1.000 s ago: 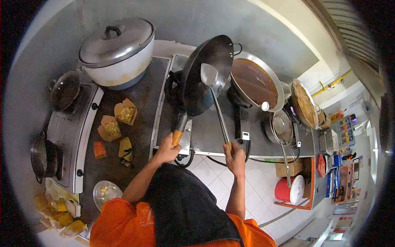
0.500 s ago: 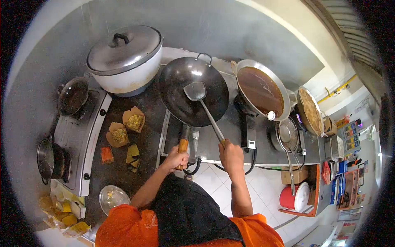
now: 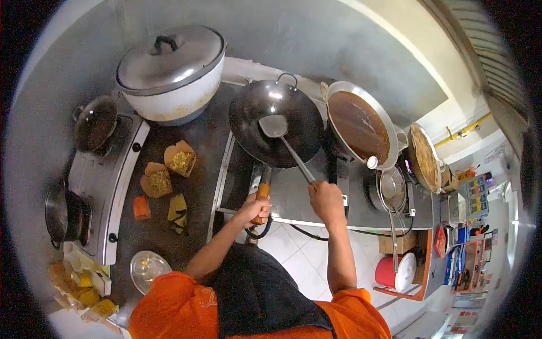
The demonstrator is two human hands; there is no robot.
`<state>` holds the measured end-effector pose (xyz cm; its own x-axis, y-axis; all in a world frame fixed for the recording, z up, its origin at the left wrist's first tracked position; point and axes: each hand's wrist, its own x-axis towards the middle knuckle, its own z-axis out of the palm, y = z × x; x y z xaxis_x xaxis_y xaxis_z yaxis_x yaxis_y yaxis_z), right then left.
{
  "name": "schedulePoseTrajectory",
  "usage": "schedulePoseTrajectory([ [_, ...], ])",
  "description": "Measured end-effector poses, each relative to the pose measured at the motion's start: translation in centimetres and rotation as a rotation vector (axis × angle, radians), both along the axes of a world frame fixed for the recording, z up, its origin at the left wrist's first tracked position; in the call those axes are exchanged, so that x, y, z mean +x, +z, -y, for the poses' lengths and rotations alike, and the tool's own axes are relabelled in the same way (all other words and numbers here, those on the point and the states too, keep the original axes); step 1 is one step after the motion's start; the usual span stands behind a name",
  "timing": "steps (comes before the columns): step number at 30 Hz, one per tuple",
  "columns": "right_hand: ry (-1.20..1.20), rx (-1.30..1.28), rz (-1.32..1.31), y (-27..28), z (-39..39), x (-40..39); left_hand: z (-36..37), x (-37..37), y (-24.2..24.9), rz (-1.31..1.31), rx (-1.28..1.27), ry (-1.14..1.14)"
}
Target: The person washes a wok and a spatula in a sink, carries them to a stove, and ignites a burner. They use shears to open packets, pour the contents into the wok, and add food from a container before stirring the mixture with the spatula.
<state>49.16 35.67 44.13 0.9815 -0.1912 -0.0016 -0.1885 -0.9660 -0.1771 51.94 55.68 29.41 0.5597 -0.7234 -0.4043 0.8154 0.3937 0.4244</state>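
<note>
My left hand (image 3: 254,211) is closed around the wooden handle of a dark wok (image 3: 248,116). The wok appears to have nothing in it but the wide blade of a metal wok spatula (image 3: 274,126). My right hand (image 3: 327,202) grips the end of that spatula's long handle, to the right of the wok handle. Left of the wok, two open cardboard boxes of food (image 3: 182,163) stand on the dark counter. An orange-red packet (image 3: 141,208) and a yellow-and-black packet (image 3: 177,210) lie in front of them.
A large lidded pot (image 3: 169,96) stands at the back left. A two-burner stove (image 3: 99,178) with small pans is at the left. On the right are a pan of brown liquid (image 3: 358,124), a strainer (image 3: 393,189) and a pan of pale food (image 3: 424,155). A clear bowl (image 3: 149,271) sits front left.
The wok has shifted right in view, together with my left hand and the spatula in my right hand. The view itself has also moved slightly. Both grips stay closed.
</note>
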Motion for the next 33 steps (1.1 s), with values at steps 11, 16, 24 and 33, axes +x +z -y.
schedulePoseTrajectory([
  [11, -0.011, -0.019, -0.091, 3.0, 1.7, 0.2, -3.2, -5.3, -18.3, 0.32, 0.445, -0.297],
  [16, 0.036, 0.067, -0.11, 3.1, 2.6, 0.1, -1.4, -9.5, -18.3, 0.85, 1.107, -0.376],
  [24, 0.133, -0.027, -0.13, 1.5, 3.2, 0.1, 1.1, -11.7, -18.7, 1.356, 1.38, 0.05],
  [33, 0.007, -0.074, -0.327, 4.0, 0.4, 1.0, 3.6, -10.8, -18.6, 0.9, 0.934, 0.204],
])
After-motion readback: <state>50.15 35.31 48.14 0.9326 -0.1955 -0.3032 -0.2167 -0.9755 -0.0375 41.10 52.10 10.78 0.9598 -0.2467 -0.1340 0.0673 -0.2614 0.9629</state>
